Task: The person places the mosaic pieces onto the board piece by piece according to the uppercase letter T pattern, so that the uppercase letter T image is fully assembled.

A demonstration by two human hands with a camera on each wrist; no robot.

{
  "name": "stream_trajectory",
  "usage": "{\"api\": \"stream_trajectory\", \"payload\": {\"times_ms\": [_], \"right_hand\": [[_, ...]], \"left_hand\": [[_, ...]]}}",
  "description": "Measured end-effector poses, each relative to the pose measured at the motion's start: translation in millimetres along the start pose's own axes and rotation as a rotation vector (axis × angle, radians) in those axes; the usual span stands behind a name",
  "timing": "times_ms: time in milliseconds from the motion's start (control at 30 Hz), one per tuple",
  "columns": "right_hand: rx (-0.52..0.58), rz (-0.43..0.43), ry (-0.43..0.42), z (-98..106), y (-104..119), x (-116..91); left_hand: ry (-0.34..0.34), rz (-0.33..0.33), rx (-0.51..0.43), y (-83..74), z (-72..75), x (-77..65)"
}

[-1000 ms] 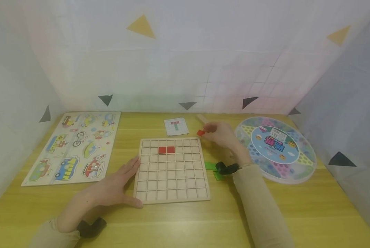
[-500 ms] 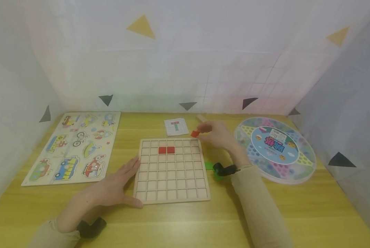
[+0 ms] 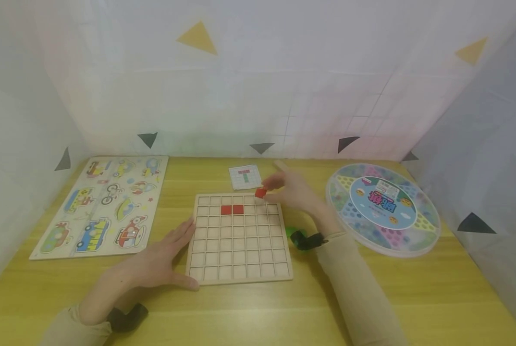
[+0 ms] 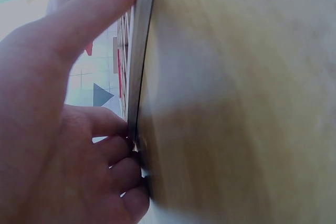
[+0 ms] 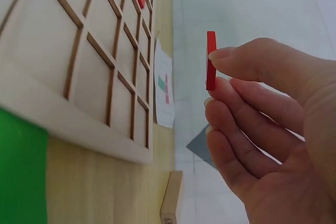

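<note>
My right hand (image 3: 296,193) pinches a red square tile (image 5: 211,60) between thumb and fingers, raised over the far right part of a wooden grid board (image 3: 239,245). Two red tiles (image 3: 232,209) lie side by side in the board's second row from the back. Along the board's left edge rests my left hand (image 3: 154,263), its fingers extended and its thumb at the near left corner; the left wrist view shows the fingers touching the board's side (image 4: 137,72). Behind the board lies a white card (image 3: 245,177) printed with a red and green T shape.
Green pieces (image 3: 293,231) lie right of the board, partly hidden by the right wrist's black strap. A wooden block (image 5: 172,198) lies beyond the right hand. To the left is a vehicle puzzle board (image 3: 106,206); to the right, a round game box (image 3: 383,209).
My right hand has moved left and slightly nearer, carrying the red tile from beside the board to above its far right part. The left hand has stayed in place.
</note>
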State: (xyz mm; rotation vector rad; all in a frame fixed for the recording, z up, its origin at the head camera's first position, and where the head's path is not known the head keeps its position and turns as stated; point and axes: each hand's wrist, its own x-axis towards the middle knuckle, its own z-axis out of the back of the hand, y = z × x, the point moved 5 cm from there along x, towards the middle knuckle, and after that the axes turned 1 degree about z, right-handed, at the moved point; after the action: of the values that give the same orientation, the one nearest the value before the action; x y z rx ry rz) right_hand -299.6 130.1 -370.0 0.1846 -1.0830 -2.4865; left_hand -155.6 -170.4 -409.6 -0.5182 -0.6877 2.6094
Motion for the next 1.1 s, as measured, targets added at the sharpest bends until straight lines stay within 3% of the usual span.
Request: {"api": "stream_trajectory", "payload": {"times_ms": [600,1100], "right_hand": [[-0.006,0.006,0.106,-22.3,4.3,0.6],[0.083,-0.077,0.173,-38.1,-1.6,1.6]], "left_hand": [[-0.01,-0.018,0.005,-0.5,-0.2,-0.9],[-0.004,-0.009,0.02,-0.8,0.3,-0.5]]}}
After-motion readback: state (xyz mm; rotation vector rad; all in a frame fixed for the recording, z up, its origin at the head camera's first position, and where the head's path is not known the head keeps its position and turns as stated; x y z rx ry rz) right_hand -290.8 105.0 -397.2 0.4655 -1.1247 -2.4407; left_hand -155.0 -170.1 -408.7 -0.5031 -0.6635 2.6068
